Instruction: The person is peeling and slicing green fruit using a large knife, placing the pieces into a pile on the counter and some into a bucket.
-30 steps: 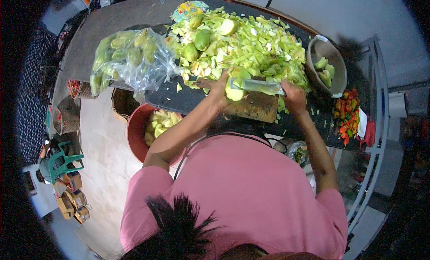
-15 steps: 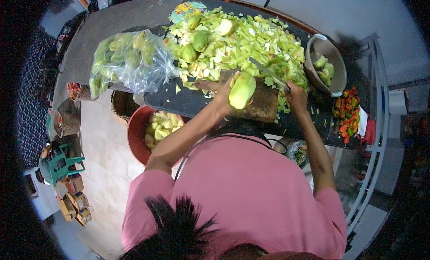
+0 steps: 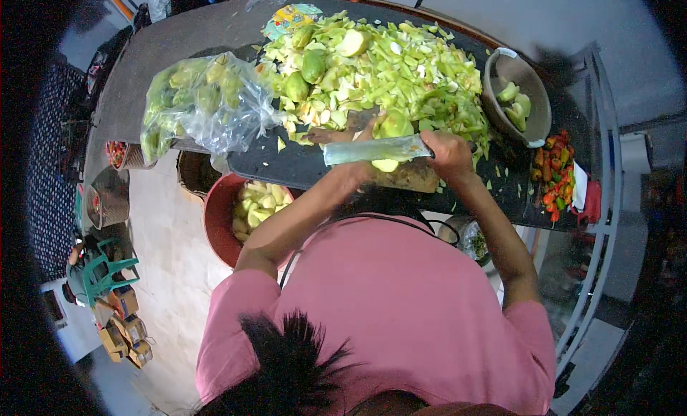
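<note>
**Green Fruit Under the Blade**

Green was everywhere on the dark table (image 3: 179,40): a wide heap of peelings (image 3: 401,72) covered its far middle, with a few whole green fruits (image 3: 313,65) lying in it. The person in the pink shirt stood at the near edge. The right hand (image 3: 451,152) was closed around the handle of a broad knife (image 3: 376,150), the blade lying level and pointing left. The left hand (image 3: 351,140) reached under and past the blade, fingers curled about a green fruit (image 3: 392,124); just how tightly it gripped I could not tell, since the blade hid part of it. The fruit sat over a wooden chopping board (image 3: 415,176), right at the near side of the peelings, touching the knife.

To the left lay a clear plastic bag (image 3: 197,104) stuffed with more green fruit. Below the table edge, on the near left, a red basin (image 3: 218,223) held pale cut pieces. At the far right a grey bowl (image 3: 526,79) held a few green chunks, and just near it a pile of red and orange chillies (image 3: 551,172) lay by the table's right rim.
</note>
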The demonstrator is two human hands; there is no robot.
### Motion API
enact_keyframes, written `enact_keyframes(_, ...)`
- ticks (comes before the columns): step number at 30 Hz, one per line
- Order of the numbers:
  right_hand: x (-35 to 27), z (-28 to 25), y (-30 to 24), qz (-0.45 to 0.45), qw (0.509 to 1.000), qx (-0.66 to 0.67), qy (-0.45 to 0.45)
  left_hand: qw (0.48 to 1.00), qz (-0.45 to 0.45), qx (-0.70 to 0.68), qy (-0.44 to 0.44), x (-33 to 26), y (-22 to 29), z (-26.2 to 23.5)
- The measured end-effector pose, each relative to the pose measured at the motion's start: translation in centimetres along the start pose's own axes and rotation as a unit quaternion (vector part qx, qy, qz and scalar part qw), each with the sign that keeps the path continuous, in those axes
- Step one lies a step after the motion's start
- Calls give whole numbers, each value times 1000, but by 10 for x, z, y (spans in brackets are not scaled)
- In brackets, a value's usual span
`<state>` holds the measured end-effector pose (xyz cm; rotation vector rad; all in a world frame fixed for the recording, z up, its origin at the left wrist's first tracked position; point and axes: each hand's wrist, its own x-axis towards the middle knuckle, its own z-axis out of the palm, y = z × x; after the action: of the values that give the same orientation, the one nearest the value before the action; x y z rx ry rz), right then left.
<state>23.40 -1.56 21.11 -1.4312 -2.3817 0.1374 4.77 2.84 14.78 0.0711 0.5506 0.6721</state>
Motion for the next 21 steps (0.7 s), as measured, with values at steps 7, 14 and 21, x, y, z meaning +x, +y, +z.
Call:
enact_keyframes(7,-12,20,44,130,991,-19,10,999,27,33,28,-9,11,-3)
enact_keyframes(14,-54,42,85,222,974,13,39,999,1,50,14,-12,4,-4)
enact_keyframes(21,-25,8,35,77,993,81,39,989,-12,142,32,-15,14,2)
